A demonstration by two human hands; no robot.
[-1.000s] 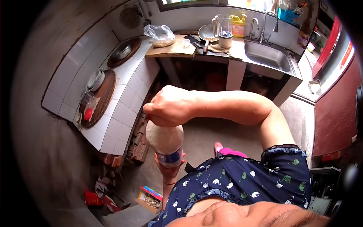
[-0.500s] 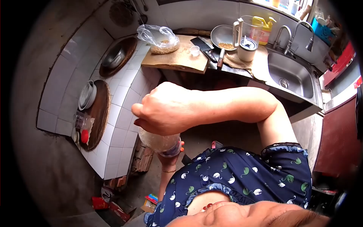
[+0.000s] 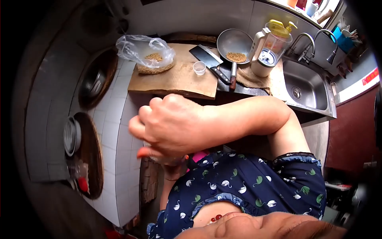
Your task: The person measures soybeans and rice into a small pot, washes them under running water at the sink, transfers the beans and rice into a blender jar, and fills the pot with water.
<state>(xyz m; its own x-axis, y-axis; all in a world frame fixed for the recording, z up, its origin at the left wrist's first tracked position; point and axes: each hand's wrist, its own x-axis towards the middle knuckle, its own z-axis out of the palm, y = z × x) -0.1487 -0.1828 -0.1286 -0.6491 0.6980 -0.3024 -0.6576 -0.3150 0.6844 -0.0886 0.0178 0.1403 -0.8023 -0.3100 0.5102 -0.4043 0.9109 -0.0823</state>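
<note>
Right hand (image 3: 169, 125) clenched on the bottle (image 3: 162, 160), left hand (image 3: 172, 172) underneath!
The bottle's before the patterned shirt (image 3: 238, 179), mostly hidden; left grip can't be told. Probably light, slick, squeezable; best held round its middle.

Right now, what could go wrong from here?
The bottle, mostly hidden beneath the right hand, might slip if the grip loosens. The right forearm might knock the cleaver or the pan, since both handles point toward the person.
</note>
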